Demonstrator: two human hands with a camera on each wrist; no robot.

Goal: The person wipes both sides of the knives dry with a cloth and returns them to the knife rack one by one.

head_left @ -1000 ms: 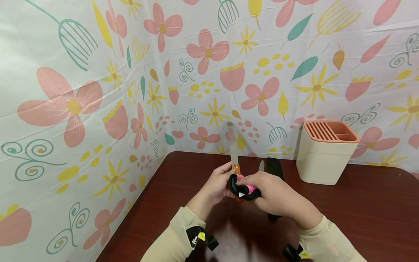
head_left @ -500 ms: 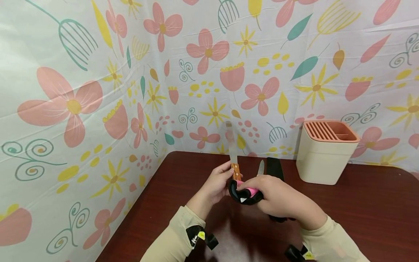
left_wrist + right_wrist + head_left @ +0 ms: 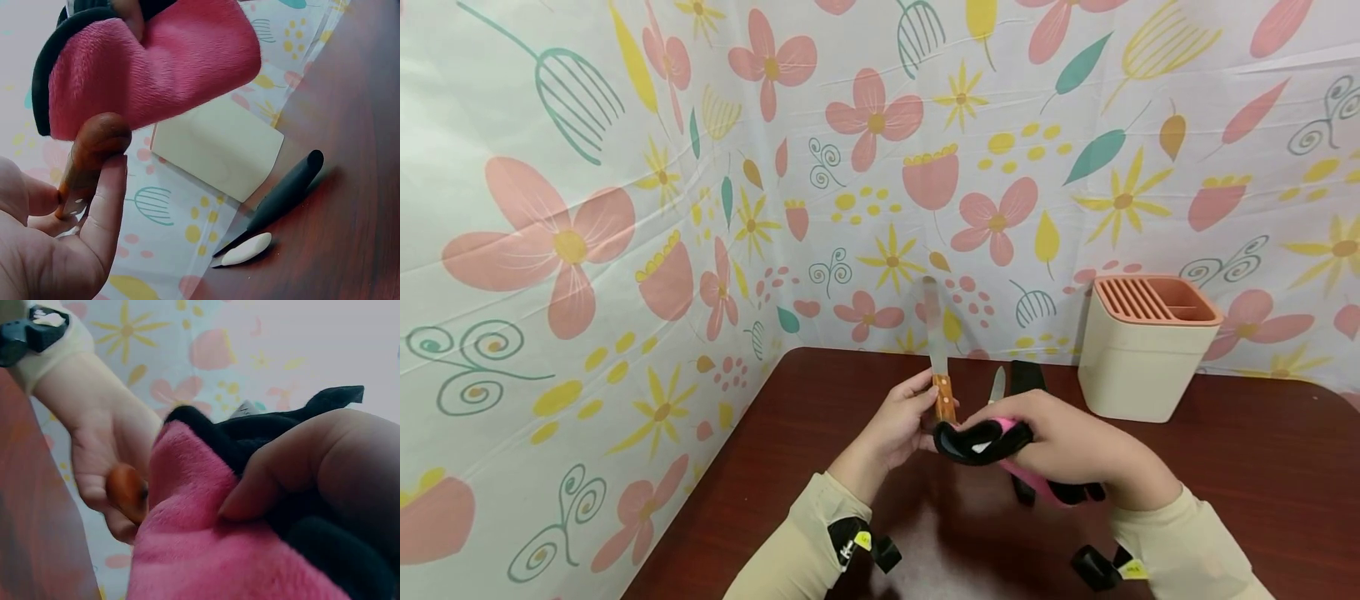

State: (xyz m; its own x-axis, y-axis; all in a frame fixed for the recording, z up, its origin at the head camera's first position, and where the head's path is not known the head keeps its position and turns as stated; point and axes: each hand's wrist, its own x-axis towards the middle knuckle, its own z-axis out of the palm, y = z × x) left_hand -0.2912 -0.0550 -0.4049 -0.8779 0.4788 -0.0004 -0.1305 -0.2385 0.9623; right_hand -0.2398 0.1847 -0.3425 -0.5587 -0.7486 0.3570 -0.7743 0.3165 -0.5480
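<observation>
With my right hand [image 3: 1063, 433] I grip a pink plush cloth [image 3: 162, 75] edged in black, while just beside it my left hand [image 3: 891, 429] holds a long silver-bladed knife [image 3: 937, 346] by its brown wooden handle [image 3: 944, 398]. Farther off, a small white-handled knife [image 3: 247, 248] and a larger black knife [image 3: 287, 190] lie side by side on the table [image 3: 820, 417], left of a cream boxy holder [image 3: 1150, 371] with a slotted orange top [image 3: 1157, 300].

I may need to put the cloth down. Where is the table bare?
Table shows bare between the left sleeve and flowered sheet, and right of the holder, beyond the right sleeve. The middle is crowded: left hand gripping the knife, right hand holding the cloth, black knife and white-handled knife partly hidden behind that hand.
</observation>
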